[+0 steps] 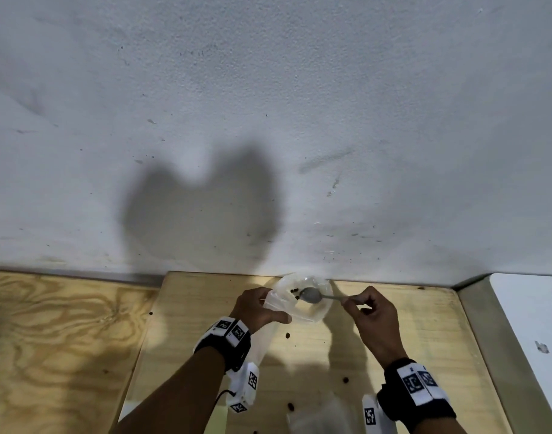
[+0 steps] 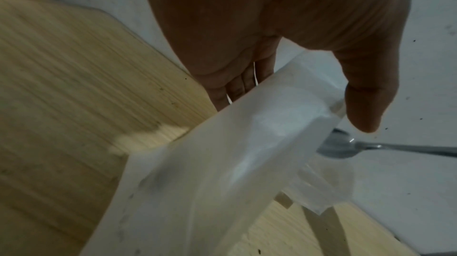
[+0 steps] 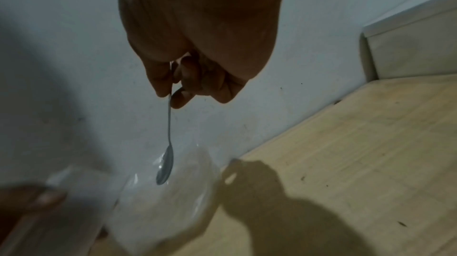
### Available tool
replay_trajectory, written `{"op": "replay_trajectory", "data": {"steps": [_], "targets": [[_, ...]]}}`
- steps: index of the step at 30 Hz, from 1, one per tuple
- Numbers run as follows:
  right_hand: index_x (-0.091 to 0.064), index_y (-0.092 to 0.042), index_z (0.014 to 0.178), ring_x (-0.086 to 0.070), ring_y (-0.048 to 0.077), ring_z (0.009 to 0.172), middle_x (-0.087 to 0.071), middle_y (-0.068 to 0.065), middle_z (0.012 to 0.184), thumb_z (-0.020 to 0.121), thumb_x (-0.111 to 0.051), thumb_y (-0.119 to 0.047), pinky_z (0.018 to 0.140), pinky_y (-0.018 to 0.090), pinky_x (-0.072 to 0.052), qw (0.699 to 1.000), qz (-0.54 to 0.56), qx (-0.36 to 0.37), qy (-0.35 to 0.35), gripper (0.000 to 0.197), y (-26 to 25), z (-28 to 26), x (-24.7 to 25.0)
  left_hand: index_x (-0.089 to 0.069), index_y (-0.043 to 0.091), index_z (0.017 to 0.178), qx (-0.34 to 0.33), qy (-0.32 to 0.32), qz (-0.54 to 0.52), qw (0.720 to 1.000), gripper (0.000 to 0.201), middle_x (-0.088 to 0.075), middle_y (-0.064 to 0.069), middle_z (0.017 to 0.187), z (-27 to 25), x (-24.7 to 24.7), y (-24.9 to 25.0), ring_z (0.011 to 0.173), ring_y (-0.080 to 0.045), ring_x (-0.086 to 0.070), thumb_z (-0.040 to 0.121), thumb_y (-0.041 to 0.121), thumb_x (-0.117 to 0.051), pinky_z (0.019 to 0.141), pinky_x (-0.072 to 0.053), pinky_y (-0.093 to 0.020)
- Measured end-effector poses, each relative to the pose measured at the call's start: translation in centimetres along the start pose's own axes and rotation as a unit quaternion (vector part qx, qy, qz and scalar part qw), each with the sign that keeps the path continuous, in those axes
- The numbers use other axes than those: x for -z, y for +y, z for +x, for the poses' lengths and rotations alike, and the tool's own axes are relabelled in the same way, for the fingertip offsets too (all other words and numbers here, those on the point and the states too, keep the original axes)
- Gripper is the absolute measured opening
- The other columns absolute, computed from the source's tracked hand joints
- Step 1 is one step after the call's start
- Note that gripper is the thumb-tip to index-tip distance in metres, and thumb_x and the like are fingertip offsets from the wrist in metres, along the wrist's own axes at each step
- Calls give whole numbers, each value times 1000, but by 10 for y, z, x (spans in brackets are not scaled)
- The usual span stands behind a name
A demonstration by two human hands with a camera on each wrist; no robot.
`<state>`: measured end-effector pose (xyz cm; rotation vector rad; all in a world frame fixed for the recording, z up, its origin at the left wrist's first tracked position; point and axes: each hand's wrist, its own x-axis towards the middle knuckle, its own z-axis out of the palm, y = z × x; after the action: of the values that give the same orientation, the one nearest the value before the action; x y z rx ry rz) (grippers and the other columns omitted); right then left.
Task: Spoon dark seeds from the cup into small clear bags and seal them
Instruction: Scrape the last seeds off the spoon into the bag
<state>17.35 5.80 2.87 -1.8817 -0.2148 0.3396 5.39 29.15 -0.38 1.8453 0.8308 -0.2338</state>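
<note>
A clear plastic cup (image 1: pixel 323 311) stands on the wooden board against the wall, with a few dark seeds (image 1: pixel 295 291) inside. My right hand (image 1: pixel 353 303) pinches the handle of a metal spoon (image 1: pixel 312 296); the spoon's bowl is over the cup. The spoon (image 3: pixel 168 143) hangs tilted in the right wrist view, above the cup (image 3: pixel 173 201). My left hand (image 1: pixel 274 308) grips the top of a small clear bag (image 1: pixel 268 335) just left of the cup. In the left wrist view the thumb (image 2: pixel 366 104) presses the bag (image 2: pixel 222 162) near its mouth, beside the spoon (image 2: pixel 338 147).
Loose dark seeds (image 1: pixel 288 335) lie scattered on the pale board (image 1: pixel 409 333). Another clear bag (image 1: pixel 318 415) lies at the near edge. The white wall (image 1: pixel 268 120) rises right behind the cup. A raised ledge (image 1: pixel 487 339) borders the right; plywood (image 1: pixel 65 339) lies left.
</note>
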Motion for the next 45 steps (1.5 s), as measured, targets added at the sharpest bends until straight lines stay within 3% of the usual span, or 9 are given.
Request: {"op": "replay_trajectory", "data": {"steps": [7,11,18,23,29,32,35,38,45], "targets": [[-49,-31,68,-37,16,39,-54,-2,47,86,-72,-27,49,30,-38,988,-147,-2,47,30,26,-1,-30,-69,24,105,-10,-17,42,999,76,-69,11,96,1,3,1,89,-7,-63,39,58,-86,69,-44,-18],[-49,-27,67,-40,11,44,-65,-6,65,86,-75,-19,53,31,-40,994,-87,-14,66,33,37,-2,-45,-67,27,111,-17,-26,63,998,84,-67,12,102,4,3,-2,94,-7,-62,37,64,-83,76,-47,-20],[-48,-12,66,-46,6,59,-54,-8,61,85,-76,-13,60,31,-40,996,-50,-48,62,34,46,-14,-55,-63,25,122,-34,-21,60,997,92,-67,12,111,5,0,-1,101,-6,-62,39,56,-85,87,-52,-23],[-52,-12,67,-58,7,69,-63,-8,67,83,-77,-9,66,34,-45,995,-32,-64,74,31,46,-19,-51,-63,25,123,-35,-11,50,998,95,-67,11,112,6,0,-3,101,-6,-63,36,56,-86,89,-54,-28],[-52,-9,70,-45,5,56,-58,4,70,84,-74,-1,55,17,-37,993,-16,-40,108,27,40,-13,-37,-61,22,125,-45,-14,62,997,92,-65,9,117,5,2,-5,102,-7,-62,41,49,-89,87,-53,-24],[-51,-9,68,-50,4,61,-58,-5,66,82,-73,2,55,14,-38,996,-19,-48,79,28,44,-14,-37,-60,21,126,-56,-11,60,997,89,-62,9,119,2,0,-6,106,-8,-60,45,38,-94,90,-51,-22],[-48,-10,66,-53,6,63,-58,-10,62,81,-74,-2,60,21,-41,995,-20,-77,59,32,52,-20,-44,-60,21,124,-61,-7,49,997,89,-61,9,120,0,-5,-9,109,-9,-59,43,34,-96,92,-51,-23],[-49,-10,64,-53,20,67,-58,3,65,79,-78,-6,66,35,-43,987,38,-143,69,33,60,-25,-55,-60,24,123,-71,-4,47,996,87,-60,10,121,-3,-11,-10,110,-8,-58,43,32,-95,94,-51,-26],[-55,-23,52,-40,19,60,-46,4,59,76,-80,-11,57,30,-32,949,132,-271,95,37,68,-22,-75,-55,31,128,-114,-28,127,985,89,-50,16,133,-14,-18,-17,119,-7,-50,46,43,-88,100,-47,-28]]}}
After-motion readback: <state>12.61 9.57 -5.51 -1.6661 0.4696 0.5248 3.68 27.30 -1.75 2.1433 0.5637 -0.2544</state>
